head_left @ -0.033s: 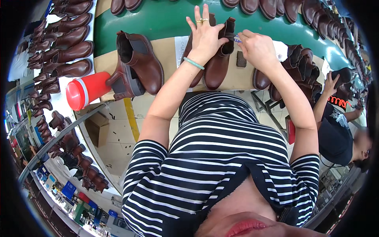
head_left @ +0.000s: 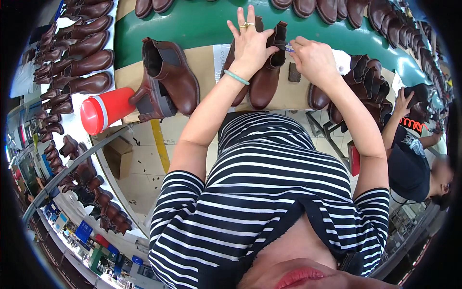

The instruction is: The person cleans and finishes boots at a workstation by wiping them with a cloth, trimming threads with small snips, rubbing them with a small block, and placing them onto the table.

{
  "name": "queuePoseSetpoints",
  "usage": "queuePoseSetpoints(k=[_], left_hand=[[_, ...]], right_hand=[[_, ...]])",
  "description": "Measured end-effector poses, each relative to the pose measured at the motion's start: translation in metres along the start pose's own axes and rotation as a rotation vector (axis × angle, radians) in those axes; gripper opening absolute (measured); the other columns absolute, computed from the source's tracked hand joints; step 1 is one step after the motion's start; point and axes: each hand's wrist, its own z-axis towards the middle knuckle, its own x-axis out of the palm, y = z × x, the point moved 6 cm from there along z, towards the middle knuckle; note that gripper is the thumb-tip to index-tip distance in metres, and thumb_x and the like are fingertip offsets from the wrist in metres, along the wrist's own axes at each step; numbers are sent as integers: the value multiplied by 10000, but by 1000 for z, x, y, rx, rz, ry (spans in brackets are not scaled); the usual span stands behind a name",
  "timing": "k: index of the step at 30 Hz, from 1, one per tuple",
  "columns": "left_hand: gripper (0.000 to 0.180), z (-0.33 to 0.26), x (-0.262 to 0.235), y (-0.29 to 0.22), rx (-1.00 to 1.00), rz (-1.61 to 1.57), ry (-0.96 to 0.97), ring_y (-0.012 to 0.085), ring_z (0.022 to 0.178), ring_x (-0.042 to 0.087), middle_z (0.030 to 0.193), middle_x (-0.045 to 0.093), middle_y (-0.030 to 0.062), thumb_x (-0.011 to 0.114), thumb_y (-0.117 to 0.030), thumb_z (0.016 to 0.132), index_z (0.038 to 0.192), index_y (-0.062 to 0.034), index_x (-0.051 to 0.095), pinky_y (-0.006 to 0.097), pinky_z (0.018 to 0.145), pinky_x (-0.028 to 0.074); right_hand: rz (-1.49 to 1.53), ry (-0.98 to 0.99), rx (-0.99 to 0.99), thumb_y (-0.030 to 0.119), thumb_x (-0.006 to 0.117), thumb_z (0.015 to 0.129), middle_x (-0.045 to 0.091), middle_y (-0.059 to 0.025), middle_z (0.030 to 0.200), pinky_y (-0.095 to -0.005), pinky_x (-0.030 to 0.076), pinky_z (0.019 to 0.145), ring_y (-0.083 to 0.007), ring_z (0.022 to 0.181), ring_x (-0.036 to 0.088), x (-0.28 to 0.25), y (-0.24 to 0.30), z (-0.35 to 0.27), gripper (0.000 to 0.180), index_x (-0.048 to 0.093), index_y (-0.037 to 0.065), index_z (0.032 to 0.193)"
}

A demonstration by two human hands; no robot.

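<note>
Brown leather Chelsea boot (head_left: 263, 87) between two working hands

From my remote seat I can make out small dark lettering on a white sheet (head_left: 219, 60) left of the left fingers, partly covered by that arm. I find pale printing too on the co-worker's dark shirt (head_left: 415, 144), well to the right of the right fingers. The boot stands toe toward the wearer, its opening just right of my left hand (head_left: 249, 48). That hand's fingers are spread; I cannot tell whether thumb and forefinger grip the boot's upper. My right hand (head_left: 313, 58) pinches a slim purple-and-silver tool (head_left: 289, 48), pointed at the boot's opening. Just below those fingers lies a dark brown block (head_left: 294, 72).
</note>
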Motion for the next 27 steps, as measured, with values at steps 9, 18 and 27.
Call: queuePoseSetpoints(k=[9, 18, 27], left_hand=[[487, -1, 3, 0, -3, -5, 18, 473, 1393, 85, 1503, 157, 256, 821, -349, 634, 1089, -220, 705, 685, 1055, 150], [495, -1, 3, -2, -3, 4, 12, 492, 1388, 75, 1495, 160, 277, 823, -333, 630, 1094, -216, 697, 699, 1047, 137], [491, -2, 4, -2, 9, 20, 15, 495, 1388, 70, 1494, 157, 281, 819, -319, 640, 1102, -213, 690, 698, 1048, 133]], right_hand=[[-64, 70, 3, 158, 611, 813, 615, -98, 876, -383, 512, 659, -274, 754, 642, 6, 3, 4, 204, 650, 11, 949], [-86, 89, 20, 59, 597, 709, 648, -127, 877, -378, 543, 680, -297, 741, 667, 2, 7, 7, 85, 659, 15, 747], [-107, 90, -35, 56, 599, 704, 633, -138, 872, -366, 542, 683, -280, 750, 661, 2, 9, 7, 81, 651, 10, 746]])
